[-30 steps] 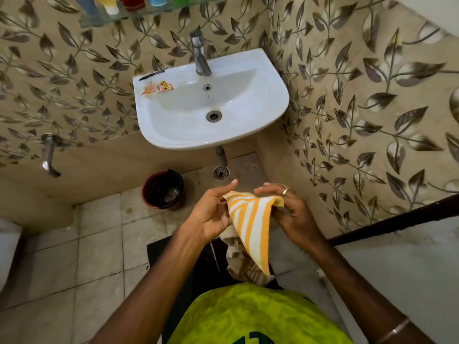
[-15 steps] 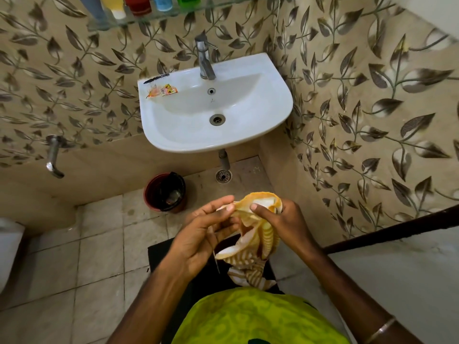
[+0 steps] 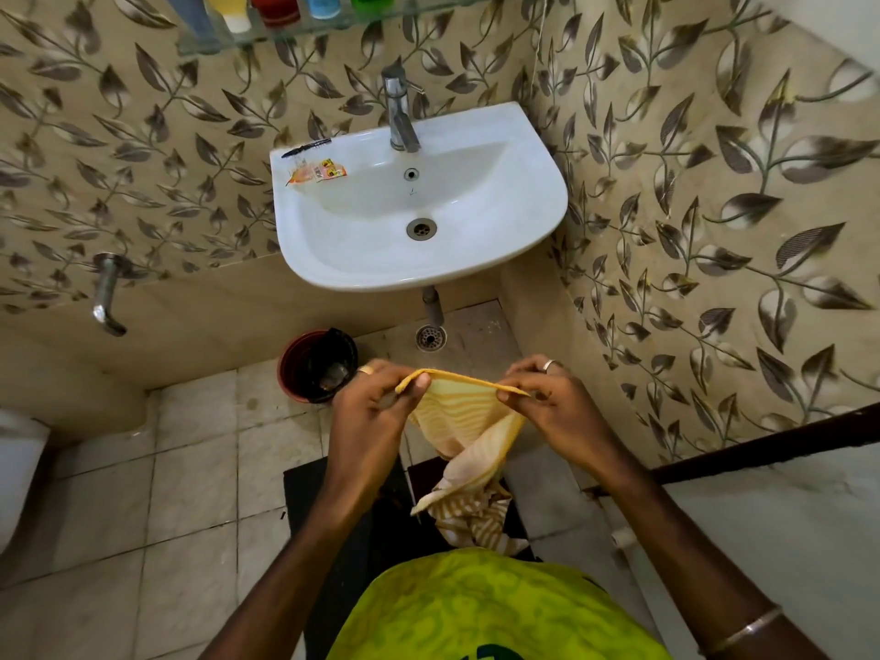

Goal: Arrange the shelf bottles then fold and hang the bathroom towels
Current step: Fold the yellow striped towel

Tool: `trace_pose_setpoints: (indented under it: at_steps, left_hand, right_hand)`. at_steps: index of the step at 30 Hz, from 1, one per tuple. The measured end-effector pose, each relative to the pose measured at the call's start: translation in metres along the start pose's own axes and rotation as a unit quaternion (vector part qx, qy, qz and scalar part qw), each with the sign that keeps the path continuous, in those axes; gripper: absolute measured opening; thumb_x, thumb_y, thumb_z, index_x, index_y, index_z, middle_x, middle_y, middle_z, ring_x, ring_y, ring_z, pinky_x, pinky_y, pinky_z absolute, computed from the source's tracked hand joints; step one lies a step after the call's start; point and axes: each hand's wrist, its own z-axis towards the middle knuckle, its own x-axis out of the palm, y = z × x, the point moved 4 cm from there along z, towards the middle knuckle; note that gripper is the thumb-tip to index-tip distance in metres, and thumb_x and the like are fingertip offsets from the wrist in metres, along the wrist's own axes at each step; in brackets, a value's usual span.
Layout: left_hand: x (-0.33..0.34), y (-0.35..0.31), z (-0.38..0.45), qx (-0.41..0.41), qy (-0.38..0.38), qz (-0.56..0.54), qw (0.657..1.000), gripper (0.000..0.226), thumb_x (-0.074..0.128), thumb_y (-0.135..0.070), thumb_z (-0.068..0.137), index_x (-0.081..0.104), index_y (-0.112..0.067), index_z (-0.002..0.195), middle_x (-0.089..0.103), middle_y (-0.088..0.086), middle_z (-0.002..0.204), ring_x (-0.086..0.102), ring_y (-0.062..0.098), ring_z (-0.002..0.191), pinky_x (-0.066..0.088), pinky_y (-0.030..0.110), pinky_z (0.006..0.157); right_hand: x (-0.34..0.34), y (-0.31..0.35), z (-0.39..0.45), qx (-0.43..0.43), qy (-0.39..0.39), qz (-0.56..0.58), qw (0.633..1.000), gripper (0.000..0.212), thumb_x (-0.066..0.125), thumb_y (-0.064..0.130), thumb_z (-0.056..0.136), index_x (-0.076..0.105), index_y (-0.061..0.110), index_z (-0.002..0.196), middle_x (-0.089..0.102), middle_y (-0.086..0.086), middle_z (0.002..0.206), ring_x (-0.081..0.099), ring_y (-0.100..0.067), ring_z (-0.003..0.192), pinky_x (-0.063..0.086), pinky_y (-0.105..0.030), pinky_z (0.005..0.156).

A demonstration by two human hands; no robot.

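Note:
A yellow-and-white striped towel (image 3: 459, 421) hangs in front of me, below the sink. My left hand (image 3: 376, 407) pinches its top edge at the left end. My right hand (image 3: 552, 402) pinches the same edge at the right end, so the edge is stretched between them. The rest of the towel droops in a bunch toward my waist. Several coloured bottles (image 3: 274, 7) stand on a glass shelf (image 3: 266, 33) at the top of the view, cut off by the frame.
A white sink (image 3: 538, 192) with a steel tap (image 3: 400, 114) is mounted on the leaf-patterned wall; a sachet (image 3: 316, 172) and a black pen lie on its rim. A red bin (image 3: 316, 364) stands beneath. Wall spout (image 3: 107, 292) at left, dark doorframe (image 3: 771, 440) at right.
The hands have moved apart from a bunched grip, spreading the towel's top edge out flat between them. The view has tilted down slightly.

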Motion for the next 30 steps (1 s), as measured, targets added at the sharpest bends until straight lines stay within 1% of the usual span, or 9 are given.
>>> trace_pose_setpoints:
  at_steps: [3,5,7,11,16,21,25,27,30]
  left_hand:
    - [0.004,-0.010,0.000,0.019,-0.002,-0.021,1.000,0.012,0.070,-0.021,0.089,0.077,-0.023,0.098,0.076,-0.010,0.089,0.071,0.006,0.087,0.057,0.026,0.071]
    - [0.003,-0.017,0.003,0.032,-0.015,-0.029,0.999,0.014,0.072,-0.023,0.086,0.078,-0.019,0.098,0.077,-0.009,0.089,0.073,0.007,0.084,0.060,0.027,0.071]
    - [0.004,-0.022,0.007,0.034,-0.015,-0.031,0.999,0.014,0.075,-0.022,0.084,0.079,-0.017,0.097,0.078,-0.008,0.087,0.074,0.007,0.082,0.061,0.028,0.071]
    - [0.009,-0.033,0.014,0.055,0.021,-0.012,0.998,0.011,0.076,-0.017,0.085,0.079,-0.015,0.096,0.078,-0.007,0.086,0.074,0.006,0.082,0.058,0.021,0.070]
    - [0.006,-0.034,0.018,0.050,0.049,0.000,0.998,0.010,0.076,-0.018,0.085,0.080,-0.013,0.093,0.078,-0.005,0.084,0.075,0.008,0.079,0.058,0.022,0.068]
    - [0.002,-0.035,0.020,0.048,0.047,0.015,0.998,0.012,0.079,-0.022,0.082,0.080,-0.015,0.092,0.078,-0.006,0.085,0.074,0.007,0.080,0.058,0.022,0.067]
    - [0.005,-0.032,0.023,-0.018,0.088,-0.016,0.996,0.023,0.083,-0.018,0.077,0.076,-0.015,0.098,0.078,-0.001,0.092,0.075,0.013,0.086,0.062,0.036,0.076]
    - [0.007,-0.028,0.023,-0.041,0.106,-0.014,0.993,0.022,0.082,-0.014,0.077,0.075,-0.016,0.098,0.078,-0.001,0.094,0.075,0.013,0.088,0.062,0.043,0.081]
    - [0.010,-0.031,0.021,-0.016,0.082,0.014,0.996,0.025,0.083,-0.012,0.076,0.073,-0.022,0.097,0.077,-0.004,0.086,0.074,0.008,0.081,0.063,0.040,0.078]
  right_hand:
    - [0.001,0.009,0.006,0.011,-0.040,-0.011,0.999,0.028,0.068,0.001,0.091,0.079,0.026,0.099,0.065,0.002,0.103,0.065,-0.008,0.099,0.051,-0.015,0.084]
    - [0.001,0.017,0.008,0.024,-0.037,0.022,0.999,0.032,0.064,-0.001,0.091,0.076,0.028,0.097,0.073,0.007,0.103,0.068,-0.008,0.101,0.056,-0.028,0.091]
    - [0.003,0.030,0.008,0.006,-0.002,0.054,0.998,0.026,0.065,0.004,0.093,0.075,0.026,0.100,0.074,0.008,0.103,0.069,-0.009,0.102,0.057,-0.039,0.094]
    - [0.017,0.059,0.002,-0.052,0.089,0.114,0.988,0.029,0.073,0.023,0.093,0.069,0.024,0.121,0.072,0.003,0.112,0.068,-0.016,0.108,0.058,-0.039,0.094]
    - [0.018,0.061,0.008,-0.059,0.073,0.112,0.989,0.023,0.078,0.027,0.088,0.076,0.023,0.111,0.076,-0.003,0.102,0.073,-0.023,0.097,0.059,-0.054,0.086]
    - [0.017,0.051,0.010,-0.042,0.104,0.125,0.986,0.011,0.073,0.020,0.093,0.078,0.011,0.097,0.077,-0.007,0.091,0.074,-0.020,0.086,0.060,-0.042,0.076]
    - [0.011,0.051,0.010,-0.050,0.072,0.167,0.982,0.008,0.068,0.019,0.096,0.075,0.019,0.091,0.073,0.002,0.086,0.068,-0.011,0.082,0.054,-0.030,0.072]
    - [0.007,0.051,0.010,-0.056,0.068,0.159,0.983,0.009,0.067,0.022,0.096,0.074,0.018,0.093,0.071,0.005,0.086,0.067,-0.010,0.083,0.053,-0.030,0.072]
    - [0.003,0.054,0.006,-0.068,0.088,0.143,0.983,0.010,0.067,0.021,0.096,0.072,0.017,0.104,0.070,0.005,0.095,0.066,-0.013,0.091,0.055,-0.036,0.080]
